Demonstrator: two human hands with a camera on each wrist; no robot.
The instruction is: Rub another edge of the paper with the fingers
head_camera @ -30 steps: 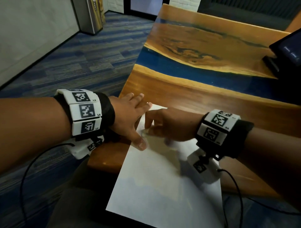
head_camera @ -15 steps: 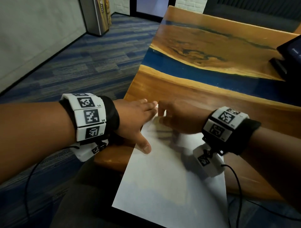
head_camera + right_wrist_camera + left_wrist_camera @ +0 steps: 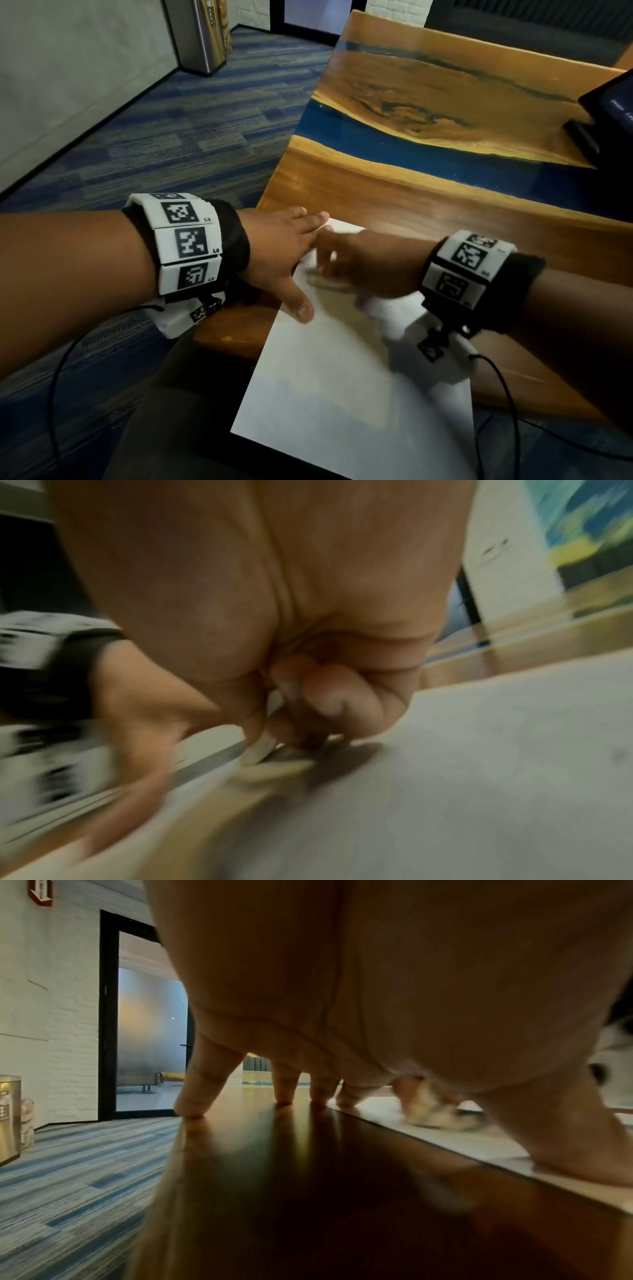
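Note:
A white sheet of paper [image 3: 342,394] lies on the wood-and-blue table [image 3: 411,205], its near end hanging over the table edge. My left hand [image 3: 284,253] lies flat across the sheet's far left corner, fingers [image 3: 202,1085] straight on the wood and thumb pressing the paper [image 3: 445,1139]. My right hand [image 3: 363,267] is beside it with curled fingers [image 3: 335,696]. It pinches a small pale object [image 3: 262,746] against the paper [image 3: 479,750]. That object [image 3: 323,279] is blurred, and what it is cannot be told.
A dark screen device [image 3: 606,113] stands at the table's far right. To the left is blue striped carpet [image 3: 154,137], with a metal bin [image 3: 202,34] by the wall. Cables hang from both wrist units. My lap is under the sheet's near end.
My right hand slid away along the paper with the pale object, then came back toward me. The left hand has stayed pressed on the corner.

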